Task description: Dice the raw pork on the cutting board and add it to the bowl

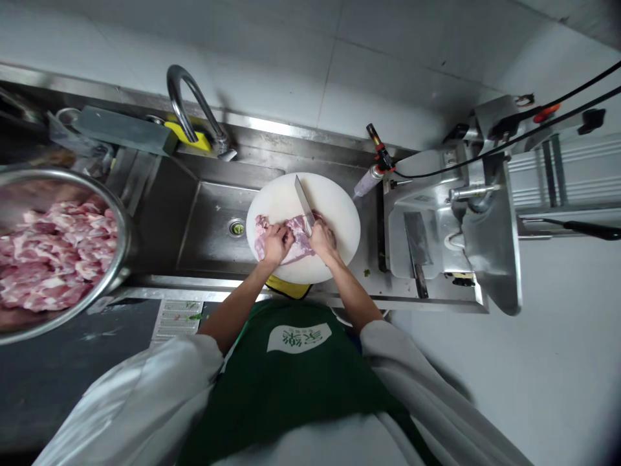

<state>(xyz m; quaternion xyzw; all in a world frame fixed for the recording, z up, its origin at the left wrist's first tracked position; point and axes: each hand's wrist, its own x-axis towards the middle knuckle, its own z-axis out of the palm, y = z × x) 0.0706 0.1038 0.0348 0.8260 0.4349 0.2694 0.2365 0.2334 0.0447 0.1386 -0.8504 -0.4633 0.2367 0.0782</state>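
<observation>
A round white cutting board [272, 195] lies across the right part of the sink. Pink raw meat [299, 241] is spread over its lower half. My left hand [277, 243] presses on the left part of the meat, fingers curled into it. Gripped in my right hand [322, 239] is a kitchen knife [303, 199], its broad blade pointing away from me and slightly left. The handle is hidden in my fist, and the blade's lower end is at the meat.
A large steel bowl [125, 226] full of cut meat stands left. Behind the sink basin [218, 220] rises a curved faucet [184, 97]. A blowtorch [376, 169] sits right of the board, then a slicing machine [492, 233] with a cleaver [417, 243] beside it. Yellow cloth [288, 287] shows under the board.
</observation>
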